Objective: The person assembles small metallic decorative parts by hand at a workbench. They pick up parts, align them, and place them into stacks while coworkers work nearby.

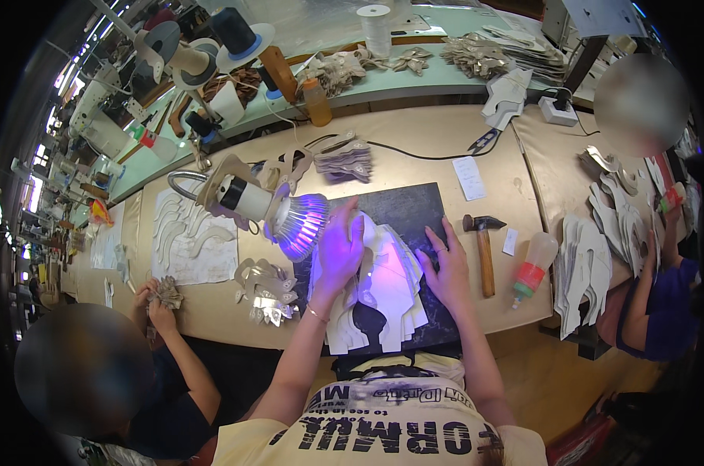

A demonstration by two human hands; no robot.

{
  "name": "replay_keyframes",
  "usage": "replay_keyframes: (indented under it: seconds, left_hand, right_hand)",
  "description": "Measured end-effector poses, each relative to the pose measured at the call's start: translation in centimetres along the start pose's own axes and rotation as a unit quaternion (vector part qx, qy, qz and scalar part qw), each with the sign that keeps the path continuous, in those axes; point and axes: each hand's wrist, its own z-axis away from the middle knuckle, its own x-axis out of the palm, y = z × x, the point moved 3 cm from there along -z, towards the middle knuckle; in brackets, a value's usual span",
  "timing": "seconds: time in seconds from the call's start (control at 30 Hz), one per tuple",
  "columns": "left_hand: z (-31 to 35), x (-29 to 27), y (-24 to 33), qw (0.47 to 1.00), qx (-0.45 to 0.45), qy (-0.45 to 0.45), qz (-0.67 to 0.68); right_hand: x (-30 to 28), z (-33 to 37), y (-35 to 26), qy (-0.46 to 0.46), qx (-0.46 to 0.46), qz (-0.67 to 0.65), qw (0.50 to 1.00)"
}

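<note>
A fanned stack of white cut-out pieces [396,311] lies on a dark stone-like slab [414,203] before me. Purple light from a lamp with a ribbed metal head [299,225] falls on its upper part. My left hand [341,252] rests at the stack's left side, close by the lamp, fingers stretched out and thumb apart; what lies under the palm is hidden. A narrow greyish piece [365,278] lies on the stack beside it. At the right edge of the stack, my right hand [447,273] is open over the slab, its fingers spread and holding nothing.
Right of the slab lie a hammer [485,252] and a red-and-clear squeeze bottle [535,268]. Small metallic-looking pieces [267,291] lie at left. Piled pieces [344,161] and an orange bottle [317,101] stand behind. Co-workers sit on both sides, one handling a gathered bundle [166,293].
</note>
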Motion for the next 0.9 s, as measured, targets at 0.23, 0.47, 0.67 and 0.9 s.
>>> replay_keyframes:
  seconds: [0.23, 0.47, 0.67, 0.9]
  left_hand:
    - [-0.03, -0.05, 0.45, 0.999, 0.029, -0.006, -0.042]
    - [0.03, 0.25, 0.36, 0.999, 0.003, -0.013, -0.040]
    - [0.05, 0.33, 0.20, 0.999, 0.006, -0.012, -0.043]
    - [0.03, 0.84, -0.09, 0.993, 0.031, -0.001, -0.114]
  right_hand:
    - [0.19, 0.06, 0.11, 0.011, -0.016, 0.008, 1.000]
    - [0.31, 0.06, 0.28, 0.007, -0.012, -0.001, 1.000]
    - [0.09, -0.03, 0.00, 0.009, -0.017, 0.008, 1.000]
    - [-0.14, -0.12, -0.23, 0.004, -0.020, 0.002, 1.000]
